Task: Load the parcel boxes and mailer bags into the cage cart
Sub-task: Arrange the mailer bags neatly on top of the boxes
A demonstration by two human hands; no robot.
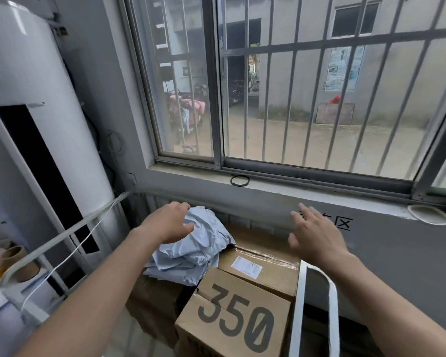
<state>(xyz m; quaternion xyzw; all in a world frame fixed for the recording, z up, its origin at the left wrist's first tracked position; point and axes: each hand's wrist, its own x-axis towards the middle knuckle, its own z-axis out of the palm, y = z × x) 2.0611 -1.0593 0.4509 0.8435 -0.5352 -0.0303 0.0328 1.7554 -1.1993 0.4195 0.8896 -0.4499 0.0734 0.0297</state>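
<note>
A crumpled pale blue mailer bag [191, 248] lies on top of cardboard boxes inside the cage cart [317, 287]. My left hand [169, 221] rests on the bag's upper left side with fingers curled over it; whether it grips the bag is unclear. My right hand [313, 234] hovers open above the taped brown box with a white label [265, 266], fingers spread, holding nothing. In front of that box sits a brown box printed "350" [232, 320]. More brown boxes [155, 300] lie lower down under the bag.
The cart's white-grey metal rails [62, 239] run along the left and right sides. A barred window [294, 99] with a sill is straight ahead above a grey wall. A tall white appliance [36, 112] stands left, with tape rolls [18, 264] at lower left.
</note>
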